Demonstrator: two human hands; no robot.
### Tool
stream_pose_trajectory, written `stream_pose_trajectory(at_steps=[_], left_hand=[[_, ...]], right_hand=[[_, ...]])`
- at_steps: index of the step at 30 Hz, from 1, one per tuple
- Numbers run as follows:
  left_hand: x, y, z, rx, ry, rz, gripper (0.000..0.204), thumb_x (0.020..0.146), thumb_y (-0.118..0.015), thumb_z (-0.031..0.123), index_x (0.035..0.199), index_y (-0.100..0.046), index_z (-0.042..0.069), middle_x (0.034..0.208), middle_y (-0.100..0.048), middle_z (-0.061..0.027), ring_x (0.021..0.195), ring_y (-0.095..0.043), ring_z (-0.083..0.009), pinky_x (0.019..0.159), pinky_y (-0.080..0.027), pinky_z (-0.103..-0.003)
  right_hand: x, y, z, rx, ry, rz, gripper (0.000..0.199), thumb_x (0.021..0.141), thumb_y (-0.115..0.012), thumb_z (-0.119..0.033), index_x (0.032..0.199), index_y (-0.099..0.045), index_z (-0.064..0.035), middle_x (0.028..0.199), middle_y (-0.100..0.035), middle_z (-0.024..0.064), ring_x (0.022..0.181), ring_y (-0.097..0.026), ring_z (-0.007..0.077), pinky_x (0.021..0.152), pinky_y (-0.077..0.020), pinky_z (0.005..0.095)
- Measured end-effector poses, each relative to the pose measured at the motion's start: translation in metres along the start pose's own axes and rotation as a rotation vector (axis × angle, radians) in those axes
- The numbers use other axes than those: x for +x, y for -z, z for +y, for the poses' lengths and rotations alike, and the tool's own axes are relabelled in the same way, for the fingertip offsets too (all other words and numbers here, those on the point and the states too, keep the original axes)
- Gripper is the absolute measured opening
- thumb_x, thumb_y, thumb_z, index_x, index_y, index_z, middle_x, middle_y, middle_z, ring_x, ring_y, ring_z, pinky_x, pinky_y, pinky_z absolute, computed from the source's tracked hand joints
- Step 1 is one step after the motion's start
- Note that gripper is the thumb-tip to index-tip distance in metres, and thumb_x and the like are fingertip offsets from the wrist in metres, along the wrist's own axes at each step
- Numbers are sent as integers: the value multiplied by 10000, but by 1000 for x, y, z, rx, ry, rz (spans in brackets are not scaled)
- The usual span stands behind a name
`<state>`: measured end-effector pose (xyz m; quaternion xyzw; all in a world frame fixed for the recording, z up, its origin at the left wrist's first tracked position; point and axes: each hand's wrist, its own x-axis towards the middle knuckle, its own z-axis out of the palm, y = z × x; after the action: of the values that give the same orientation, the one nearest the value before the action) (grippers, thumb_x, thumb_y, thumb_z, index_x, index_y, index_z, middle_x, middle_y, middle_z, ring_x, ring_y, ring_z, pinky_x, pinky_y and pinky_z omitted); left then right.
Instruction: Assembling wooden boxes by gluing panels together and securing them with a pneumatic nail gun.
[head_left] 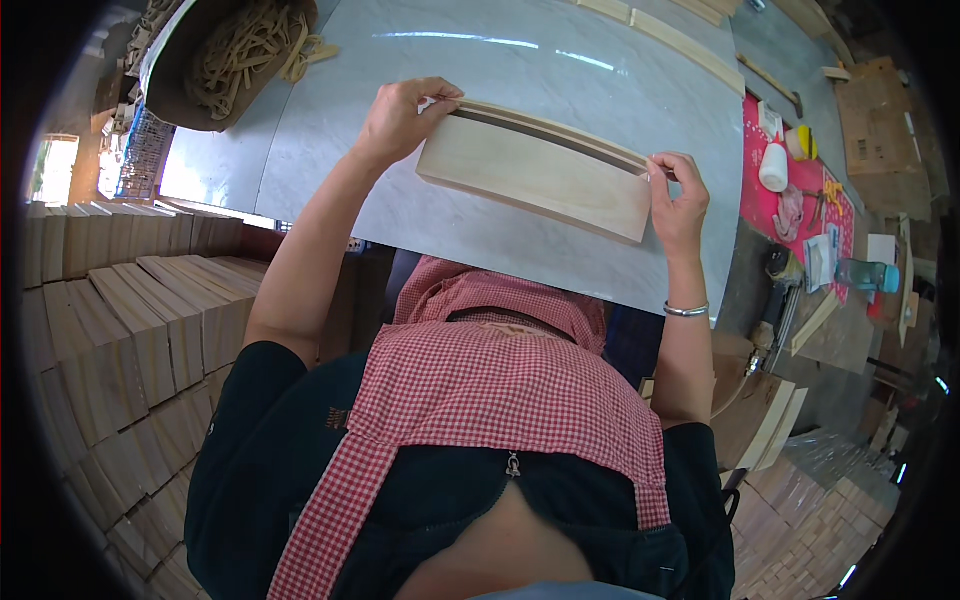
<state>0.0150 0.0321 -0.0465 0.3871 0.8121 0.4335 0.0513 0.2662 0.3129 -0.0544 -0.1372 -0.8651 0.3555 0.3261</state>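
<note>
A long, pale wooden box (535,178) lies on the grey marbled tabletop (345,95), its narrow opening showing along the far side. At the box's far left corner, my left hand (405,115) pinches the rim between thumb and fingers. My right hand (680,200) grips the right end of the same box, fingers bent over its far corner. A silver bangle sits on my right wrist. What lies inside the box is too dark to make out.
At the far left stands an open sack (235,70) of tan strips or bands. Stacked wooden boxes (130,330) fill the left side. On the right, a red cloth (765,200) holds a white bottle (773,165) and yellow tape (800,143). A hammer (775,85) lies beyond.
</note>
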Motion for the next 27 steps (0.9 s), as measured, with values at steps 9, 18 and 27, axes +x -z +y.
stream_pose_trajectory(at_steps=[9, 18, 27], left_hand=[[0, -3, 0, -163, 172, 63, 237, 900, -675, 101, 1090, -759, -13, 985, -754, -87, 804, -649, -178, 768, -542, -282], [-3, -1, 6, -408, 511, 30, 297, 883, -686, 125, 1107, -735, -64, 963, -732, -99, 823, -642, -177, 790, -539, -279], [-4, -1, 12, -250, 516, 12, 289, 876, -691, 133, 1089, -744, -54, 955, -719, -119, 808, -631, -189, 762, -543, -293]], right_hand=[[12, 4, -4, 55, -173, -71, 85, 899, -665, -37, 956, -696, 16, 916, -655, 50, 756, -562, 139, 710, -472, 253], [12, 2, -12, 74, -332, -100, 105, 894, -687, -70, 963, -714, 6, 878, -616, 45, 719, -542, 134, 695, -478, 250], [6, -1, 0, -93, -331, -93, 126, 891, -682, -83, 975, -724, 2, 848, -639, 65, 699, -568, 152, 689, -503, 266]])
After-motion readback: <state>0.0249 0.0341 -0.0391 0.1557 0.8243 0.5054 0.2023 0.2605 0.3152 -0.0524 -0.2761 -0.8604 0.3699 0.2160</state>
